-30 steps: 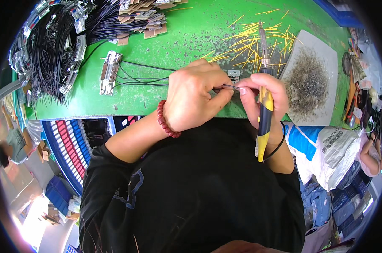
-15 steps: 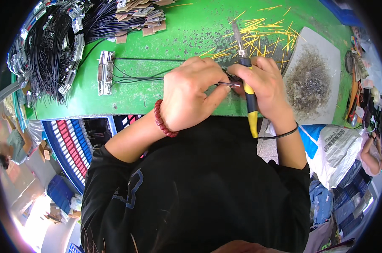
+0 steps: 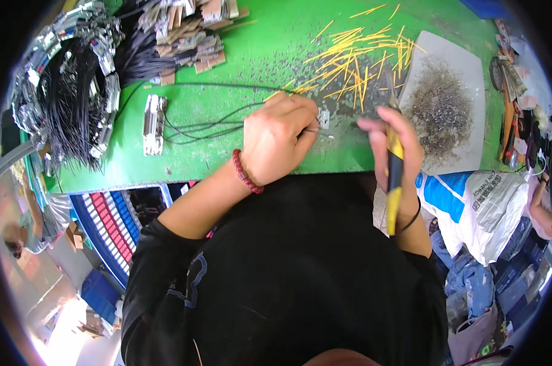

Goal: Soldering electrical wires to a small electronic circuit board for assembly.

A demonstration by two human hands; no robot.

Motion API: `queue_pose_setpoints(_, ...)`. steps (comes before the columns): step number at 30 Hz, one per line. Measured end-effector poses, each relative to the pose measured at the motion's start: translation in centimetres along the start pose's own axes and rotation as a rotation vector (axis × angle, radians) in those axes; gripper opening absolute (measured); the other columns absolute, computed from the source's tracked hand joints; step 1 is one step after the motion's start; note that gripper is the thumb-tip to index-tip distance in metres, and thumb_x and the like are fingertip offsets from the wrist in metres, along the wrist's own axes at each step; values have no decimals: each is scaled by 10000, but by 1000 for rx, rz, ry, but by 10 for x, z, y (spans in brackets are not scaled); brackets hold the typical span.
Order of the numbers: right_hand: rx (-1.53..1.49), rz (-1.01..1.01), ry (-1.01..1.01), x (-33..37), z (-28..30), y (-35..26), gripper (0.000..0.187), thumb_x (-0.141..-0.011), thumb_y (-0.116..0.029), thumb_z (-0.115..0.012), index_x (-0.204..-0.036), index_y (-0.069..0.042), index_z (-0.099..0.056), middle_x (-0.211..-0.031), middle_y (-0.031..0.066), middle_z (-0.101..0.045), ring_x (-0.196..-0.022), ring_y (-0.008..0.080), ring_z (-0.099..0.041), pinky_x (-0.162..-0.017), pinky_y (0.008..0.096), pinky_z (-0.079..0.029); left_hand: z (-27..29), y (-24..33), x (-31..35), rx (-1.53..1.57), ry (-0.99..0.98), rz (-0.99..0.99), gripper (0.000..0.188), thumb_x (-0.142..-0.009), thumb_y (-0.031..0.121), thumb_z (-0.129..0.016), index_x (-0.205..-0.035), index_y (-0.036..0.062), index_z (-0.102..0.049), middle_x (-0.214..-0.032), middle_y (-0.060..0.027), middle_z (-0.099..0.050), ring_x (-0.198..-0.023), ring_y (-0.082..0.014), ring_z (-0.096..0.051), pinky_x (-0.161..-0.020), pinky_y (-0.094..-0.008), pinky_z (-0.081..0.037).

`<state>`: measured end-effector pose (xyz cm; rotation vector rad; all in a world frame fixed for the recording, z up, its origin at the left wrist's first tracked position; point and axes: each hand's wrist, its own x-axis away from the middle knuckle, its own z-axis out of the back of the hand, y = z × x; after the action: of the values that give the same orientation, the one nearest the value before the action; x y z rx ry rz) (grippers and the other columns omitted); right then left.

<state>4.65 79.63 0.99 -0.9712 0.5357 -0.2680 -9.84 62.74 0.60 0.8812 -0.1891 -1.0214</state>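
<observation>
My left hand (image 3: pixel 280 137), with a red bead bracelet on its wrist, pinches thin black wires (image 3: pixel 218 127) above the green table. The wires run left to a silver metal connector piece (image 3: pixel 154 125). A bare wire tip sticks out past my fingertips, and a small pale metal piece (image 3: pixel 324 118) lies just beyond them. Off to the right, my right hand (image 3: pixel 404 143) is closed around a yellow-and-black-handled tool (image 3: pixel 395 183). Its slim metal shaft points away from me and is blurred. The tool is apart from the wires.
Yellow thin sticks (image 3: pixel 355 58) lie scattered at the far side. A grey board (image 3: pixel 434 46) at right bears a heap of dark clippings (image 3: pixel 440 116). Bundled black cables with metal ends (image 3: pixel 74 85) fill the far left. A white sack (image 3: pixel 480 213) stands below the table's right edge.
My right hand has drawn the tool away from the left fingers, to the right and nearer me. My left hand keeps its pinch, and the small pale piece now shows beside it.
</observation>
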Motion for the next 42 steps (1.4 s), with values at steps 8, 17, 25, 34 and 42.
queue_pose_setpoints(8,-280,-196,210,60,41,15,735,-939,-574,-529,-1280,76,-542,-825,146,-683,-589,95,-502,-524,220,-383,-5,-1,-1,-44,31,-60,128,-675,17,-731,-738,76,-637,-887,-24,-688,-751,-243,-627,-663,-335,-517)
queue_pose_setpoints(17,-282,-248,695,79,82,32,223,-750,-2,-539,-970,33,-546,-793,87,-563,-617,126,-531,-609,225,-451,-9,7,-6,-114,31,-73,105,-684,0,-709,-734,58,-637,-900,-54,-693,-789,-244,-648,-694,-337,-526)
queue_pose_setpoints(25,-149,-175,671,72,97,50,185,-747,33,-589,-928,9,-564,-801,74,-615,-630,107,-581,-601,228,-479,-9,8,-5,-137,9,7,101,-680,11,-699,-714,60,-617,-884,-53,-695,-782,-240,-646,-679,-332,-526)
queue_pose_setpoints(34,-129,-169,634,74,97,55,191,-750,20,-608,-935,7,-564,-816,88,-626,-656,116,-600,-636,236,-494,-7,11,-8,-110,-18,23,88,-707,-11,-701,-745,35,-637,-885,-88,-693,-802,-248,-647,-724,-330,-516)
queue_pose_setpoints(42,-119,-151,678,71,99,53,179,-762,0,-593,-939,-1,-565,-781,78,-613,-627,113,-585,-605,231,-484,-7,9,-7,-93,-10,30,90,-694,6,-705,-722,46,-629,-891,-76,-693,-791,-245,-646,-708,-334,-520)
